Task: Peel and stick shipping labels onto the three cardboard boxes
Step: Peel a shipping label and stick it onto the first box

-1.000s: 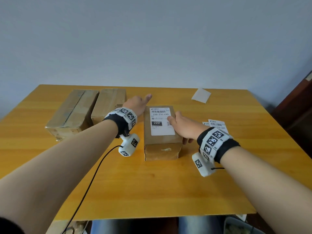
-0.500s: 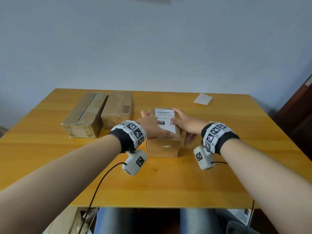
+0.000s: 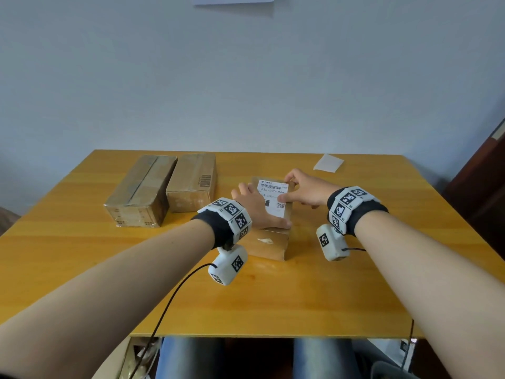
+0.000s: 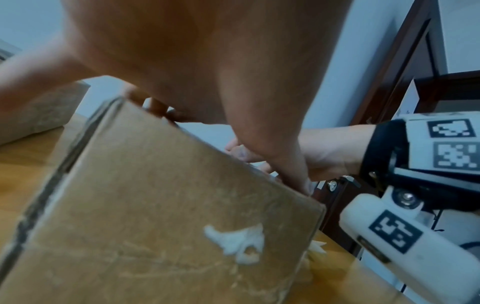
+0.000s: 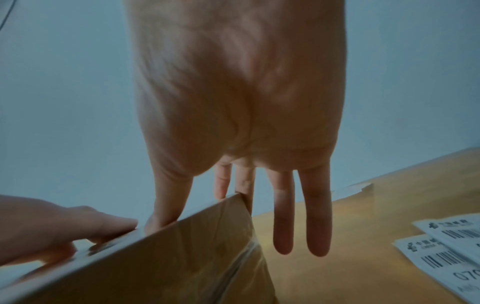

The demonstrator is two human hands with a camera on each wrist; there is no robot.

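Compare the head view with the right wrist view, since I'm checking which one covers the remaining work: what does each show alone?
Only the head view shows the two bare boxes at the far left and the label stuck on the box.

Only the right wrist view shows the loose labels lying on the table.

Both show the labelled box with the left hand and right hand on it.
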